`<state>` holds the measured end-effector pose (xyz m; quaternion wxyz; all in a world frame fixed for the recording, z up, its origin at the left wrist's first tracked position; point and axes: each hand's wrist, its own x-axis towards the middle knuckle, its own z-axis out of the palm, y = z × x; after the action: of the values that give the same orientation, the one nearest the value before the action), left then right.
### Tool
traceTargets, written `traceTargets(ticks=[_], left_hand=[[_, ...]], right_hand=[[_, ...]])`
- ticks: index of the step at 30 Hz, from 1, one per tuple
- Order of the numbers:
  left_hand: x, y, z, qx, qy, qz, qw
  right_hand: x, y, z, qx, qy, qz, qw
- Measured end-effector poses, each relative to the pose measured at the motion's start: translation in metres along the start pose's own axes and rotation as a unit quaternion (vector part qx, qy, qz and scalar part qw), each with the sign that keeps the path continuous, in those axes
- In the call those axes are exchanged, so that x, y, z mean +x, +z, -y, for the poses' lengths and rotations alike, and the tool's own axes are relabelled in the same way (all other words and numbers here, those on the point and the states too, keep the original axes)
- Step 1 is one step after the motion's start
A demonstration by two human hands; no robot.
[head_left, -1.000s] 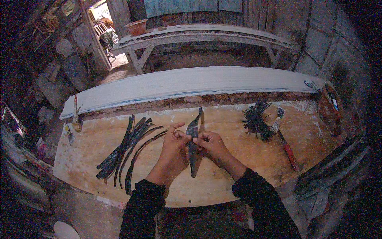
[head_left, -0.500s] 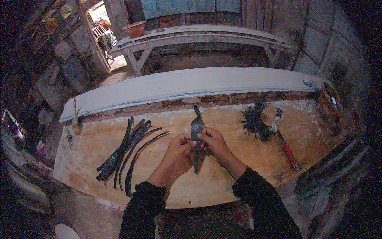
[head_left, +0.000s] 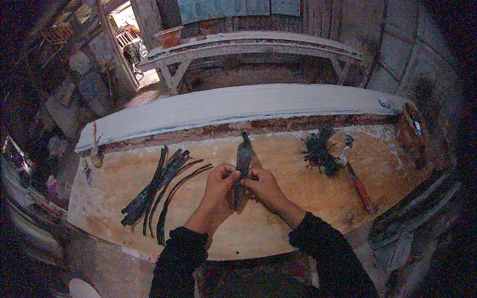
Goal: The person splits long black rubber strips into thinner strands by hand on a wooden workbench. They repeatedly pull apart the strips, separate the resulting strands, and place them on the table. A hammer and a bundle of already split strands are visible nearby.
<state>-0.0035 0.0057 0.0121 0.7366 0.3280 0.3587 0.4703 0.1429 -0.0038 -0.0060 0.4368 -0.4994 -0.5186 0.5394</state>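
Note:
Both hands meet over the middle of the board, pinching one flat black strip (head_left: 243,155) that looks like rubber or leather. It runs lengthwise away from me, with its far end narrow. My left hand (head_left: 218,191) grips its left edge between thumb and fingers. My right hand (head_left: 268,191) holds the right edge a little lower, thumb on top. Some fingertips are hidden behind the strip. To the left lies a loose bundle of long black strips (head_left: 156,184), a few spread apart. On the right sits a tangled pile of short black pieces (head_left: 320,151).
A red-handled tool (head_left: 360,191) with a pale wrapped upper part lies beside the pile. The wooden board (head_left: 268,233) ends at a raised white plank (head_left: 248,102). A brown container (head_left: 412,129) stands far right. Behind are a white bench (head_left: 258,47) and a clay-coloured pot (head_left: 169,37).
My right hand has slid slightly down along the strip toward me. The strip's wide part lies flatter and shows more above the fingers. Both hands still hold it.

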Motion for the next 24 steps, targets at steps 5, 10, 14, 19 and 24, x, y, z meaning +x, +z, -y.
traceTargets(ticks=[5, 10, 14, 19, 24], left_hand=[[0.003, -0.003, 0.008, -0.031, 0.032, 0.005, 0.999], [-0.007, 0.011, -0.003, -0.079, 0.032, 0.014, 0.996], [0.000, -0.005, 0.003, -0.055, -0.006, 0.081, 0.995], [-0.003, 0.008, -0.002, -0.062, 0.005, 0.020, 0.998], [0.006, -0.005, 0.008, -0.058, 0.048, -0.012, 0.997]], right_hand=[[0.006, -0.004, -0.006, -0.031, -0.003, -0.001, 1.000], [0.008, -0.006, -0.005, 0.014, 0.032, 0.004, 0.999], [0.009, -0.009, 0.001, 0.093, 0.041, 0.017, 0.995], [0.012, -0.011, -0.005, 0.192, 0.047, 0.018, 0.980], [0.012, 0.004, -0.010, -0.004, -0.130, -0.106, 0.986]])
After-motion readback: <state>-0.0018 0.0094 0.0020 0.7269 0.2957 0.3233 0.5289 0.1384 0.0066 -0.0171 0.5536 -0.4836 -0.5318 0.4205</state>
